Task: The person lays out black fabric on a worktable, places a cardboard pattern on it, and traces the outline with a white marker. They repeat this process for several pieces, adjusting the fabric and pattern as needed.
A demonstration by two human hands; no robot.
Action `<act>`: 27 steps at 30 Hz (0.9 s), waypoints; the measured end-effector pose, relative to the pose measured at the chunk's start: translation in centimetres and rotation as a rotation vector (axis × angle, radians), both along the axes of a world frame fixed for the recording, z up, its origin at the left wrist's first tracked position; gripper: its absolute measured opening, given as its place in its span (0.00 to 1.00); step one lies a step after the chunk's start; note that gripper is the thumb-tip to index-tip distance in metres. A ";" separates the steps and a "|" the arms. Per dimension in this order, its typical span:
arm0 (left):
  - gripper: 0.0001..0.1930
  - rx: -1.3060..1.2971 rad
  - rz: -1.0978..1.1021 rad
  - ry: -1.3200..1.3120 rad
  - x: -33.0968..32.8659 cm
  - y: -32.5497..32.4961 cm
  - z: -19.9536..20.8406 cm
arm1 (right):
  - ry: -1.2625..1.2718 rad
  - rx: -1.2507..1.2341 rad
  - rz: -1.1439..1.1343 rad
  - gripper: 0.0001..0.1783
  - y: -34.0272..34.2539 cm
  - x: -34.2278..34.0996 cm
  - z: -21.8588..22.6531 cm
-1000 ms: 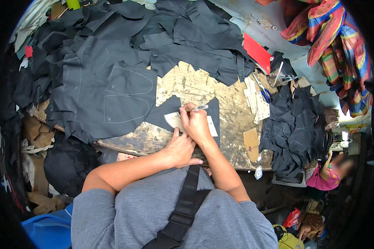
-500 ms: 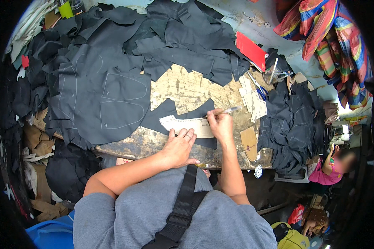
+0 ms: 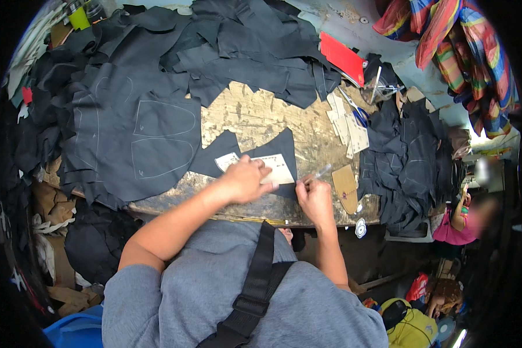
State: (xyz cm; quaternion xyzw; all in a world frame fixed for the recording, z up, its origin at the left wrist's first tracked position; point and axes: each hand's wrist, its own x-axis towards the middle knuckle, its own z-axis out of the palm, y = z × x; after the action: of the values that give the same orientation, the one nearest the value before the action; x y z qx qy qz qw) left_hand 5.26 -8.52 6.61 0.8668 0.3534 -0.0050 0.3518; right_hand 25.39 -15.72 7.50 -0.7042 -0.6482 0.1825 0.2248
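Observation:
My left hand (image 3: 245, 181) lies over the middle of a cream paper pattern (image 3: 277, 168), its fingers spread and pressing it down. The pattern rests on a black leather scrap (image 3: 279, 145) with a jagged, notched upper edge. Part of the pattern is hidden under that hand. A slim, pale pen (image 3: 323, 170) is pinched in my right hand (image 3: 315, 198), beside the scrap's lower right corner. Just right of this hand, a tan sole-shaped template (image 3: 345, 188) lies on the worn wooden table (image 3: 252, 110).
A large black leather sheet with white outlines (image 3: 162, 136) covers the table's left. Leather heaps (image 3: 255, 40) lie along the back and right (image 3: 403, 151). Blue-handled scissors (image 3: 359, 115), more paper patterns (image 3: 348, 130) and a red folder (image 3: 342, 58) sit at the back right. A person in pink (image 3: 455, 226) is at far right.
My right hand has come down from the pattern's upper edge to beside its lower right corner, pen still held. My left hand has moved up onto the pattern.

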 end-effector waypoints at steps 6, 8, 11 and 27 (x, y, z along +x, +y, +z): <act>0.39 -0.701 0.209 -0.074 -1.9 5.1 -0.2 | 0.564 0.045 0.286 0.06 1.0 -7.5 -2.2; 0.38 -0.717 0.210 -0.096 -1.9 5.2 -0.3 | 0.561 0.125 0.348 0.06 1.9 -9.5 -2.8; 0.37 -0.658 0.167 -0.154 -1.9 5.2 -0.5 | 0.487 0.160 0.345 0.06 2.2 -10.0 -2.6; 0.17 0.322 0.052 -0.301 -7.6 -5.3 -3.1 | 0.635 0.124 -0.036 0.05 -0.4 -3.9 -3.1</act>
State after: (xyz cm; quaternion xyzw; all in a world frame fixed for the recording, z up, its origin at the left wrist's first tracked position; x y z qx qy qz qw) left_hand -2.31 -13.86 3.55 0.8933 0.3156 0.1900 0.2575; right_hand 21.45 -16.10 4.36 -0.6086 -0.5429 0.3493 0.4613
